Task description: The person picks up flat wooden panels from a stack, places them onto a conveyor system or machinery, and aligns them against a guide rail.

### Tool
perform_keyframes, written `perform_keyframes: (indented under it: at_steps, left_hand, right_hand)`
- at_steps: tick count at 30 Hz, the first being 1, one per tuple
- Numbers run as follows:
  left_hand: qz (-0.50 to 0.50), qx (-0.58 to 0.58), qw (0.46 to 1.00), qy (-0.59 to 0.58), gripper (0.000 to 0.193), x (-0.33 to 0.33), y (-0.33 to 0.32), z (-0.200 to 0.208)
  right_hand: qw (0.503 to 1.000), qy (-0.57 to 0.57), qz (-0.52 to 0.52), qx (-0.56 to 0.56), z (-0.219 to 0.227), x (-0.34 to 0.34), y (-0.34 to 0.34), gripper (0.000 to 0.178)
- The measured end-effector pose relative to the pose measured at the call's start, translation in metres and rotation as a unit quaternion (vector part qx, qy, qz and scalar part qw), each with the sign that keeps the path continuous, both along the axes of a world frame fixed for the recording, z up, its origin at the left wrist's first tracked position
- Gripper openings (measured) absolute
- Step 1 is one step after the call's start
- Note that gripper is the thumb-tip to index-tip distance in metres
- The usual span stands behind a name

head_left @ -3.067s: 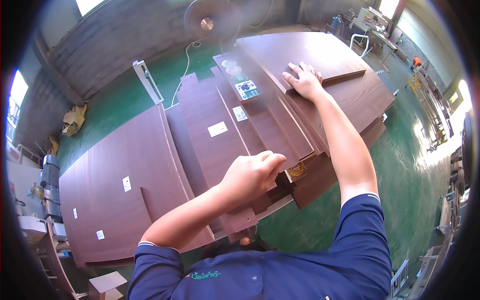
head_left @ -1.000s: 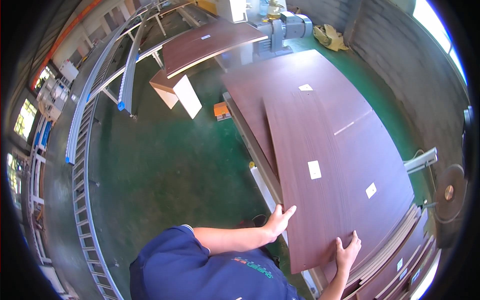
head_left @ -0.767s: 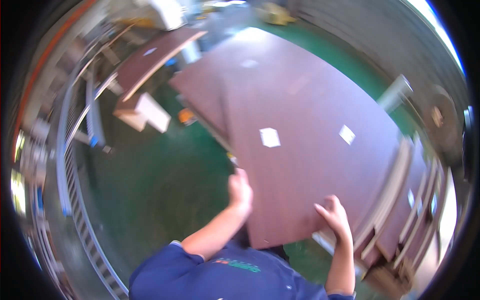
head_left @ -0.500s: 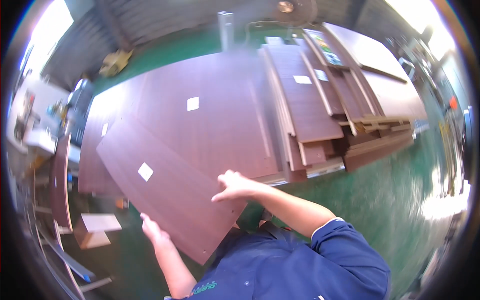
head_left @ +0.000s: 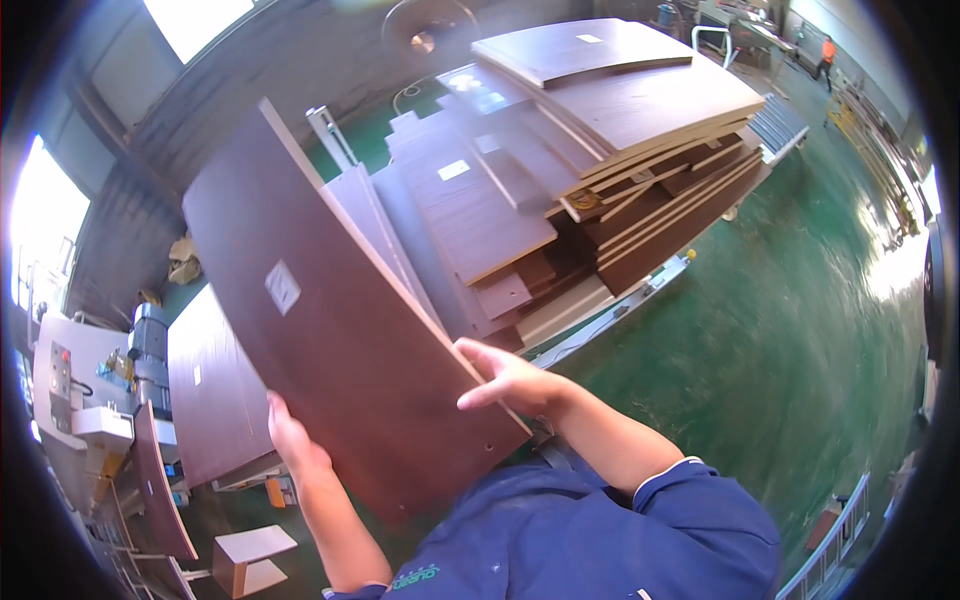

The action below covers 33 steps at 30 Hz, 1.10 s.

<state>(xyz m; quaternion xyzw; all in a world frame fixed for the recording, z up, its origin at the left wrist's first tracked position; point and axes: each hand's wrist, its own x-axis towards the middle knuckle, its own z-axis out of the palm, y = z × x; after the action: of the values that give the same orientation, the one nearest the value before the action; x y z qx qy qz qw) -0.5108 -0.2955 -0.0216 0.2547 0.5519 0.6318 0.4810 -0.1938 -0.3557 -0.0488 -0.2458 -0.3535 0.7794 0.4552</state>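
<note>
1. A white label (head_left: 283, 287) is sitting on the tilted brown board (head_left: 350, 380), its print being too small to read.
2. Illegible paper tags (head_left: 453, 170) are lying on the stacked panels (head_left: 500, 235).
3. Green lettering (head_left: 416, 577) is showing on the blue shirt (head_left: 600, 530).

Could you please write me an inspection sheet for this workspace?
Surface: green floor; large brown board lying at left.
Job's things: brown panel, tilted, bearing a white label.
Clutter: stacked panels with uneven edges; brown-and-white piece at lower left.
Grippers: left grip on the brown panel's left edge; right grip on its right edge, thumb over the face.
Cables: pale cable near the wall.
Surroundings: person in orange, far right.
</note>
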Motion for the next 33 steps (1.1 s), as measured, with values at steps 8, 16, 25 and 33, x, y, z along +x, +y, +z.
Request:
perform_keyframes:
  at_steps: [8, 16, 25, 33]
  left_hand:
    - [-0.34, 0.064, 0.937, 0.047, 0.042, 0.229, 0.104, 0.064]
    - [-0.578, 0.025, 0.728, 0.369, 0.071, 0.406, 0.128, 0.104]
    - [-0.521, 0.185, 0.706, 0.442, 0.056, 0.349, 0.187, 0.067]
    - [-0.484, 0.072, 0.841, 0.23, 0.04, 0.139, 0.132, 0.024]
  right_hand:
    - [0.922, 0.049, -0.38, 0.057, 0.024, 0.091, -0.072, 0.079]
    - [0.817, 0.081, -0.564, 0.09, 0.038, 0.138, -0.086, 0.07]
    - [0.751, 0.043, -0.651, 0.098, 0.025, 0.196, -0.013, 0.058]
    - [0.658, -0.043, -0.751, -0.02, 0.026, 0.259, 0.105, 0.052]
